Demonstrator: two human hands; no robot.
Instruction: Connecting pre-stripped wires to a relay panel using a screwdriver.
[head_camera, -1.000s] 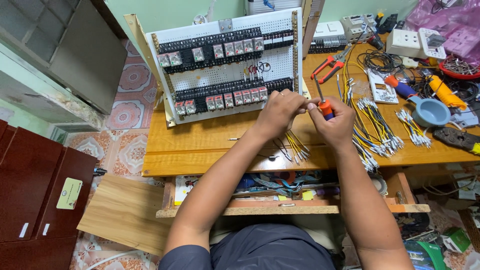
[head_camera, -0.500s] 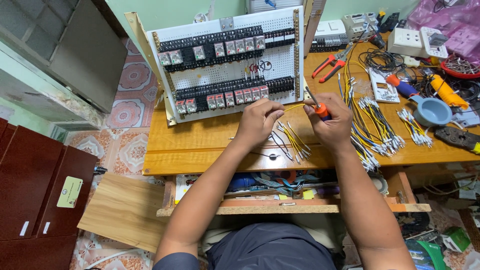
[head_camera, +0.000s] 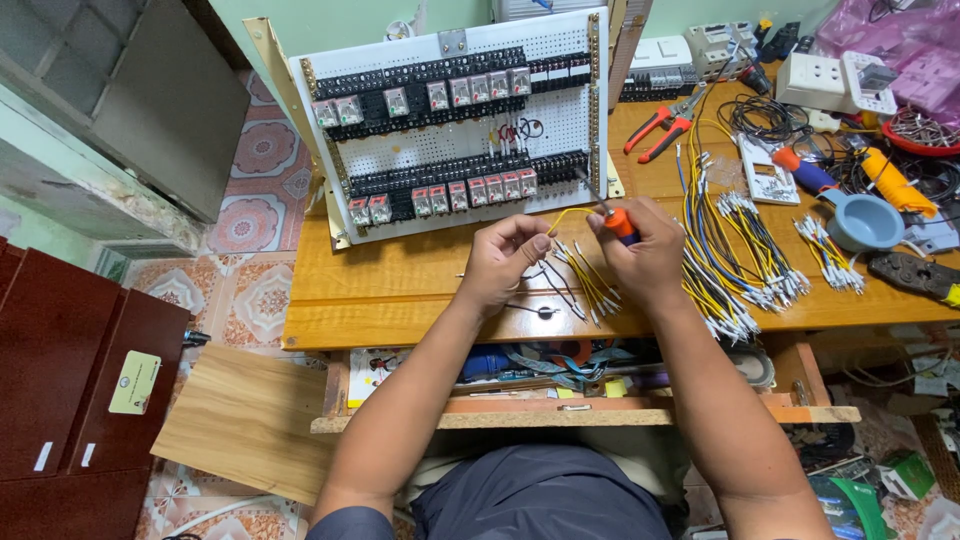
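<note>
While pinching thin yellow insulated wire (head_camera: 560, 215) before white perforated relay panel (head_camera: 450, 120): left hand (head_camera: 505, 262) closed on limp, light strand; right hand (head_camera: 640, 250) clenched around orange-handled screwdriver (head_camera: 612, 215); best gripped near ferrule.

A short yellow wire (head_camera: 562, 216) arcs between both hands above the worktop, while an orange-handled screwdriver (head_camera: 610, 214) tilts its blade up-left toward the white relay panel (head_camera: 560, 130).

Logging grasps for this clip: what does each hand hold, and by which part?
Right hand grips a screwdriver by its orange handle; left hand pinches one end of a yellow wire.
</note>
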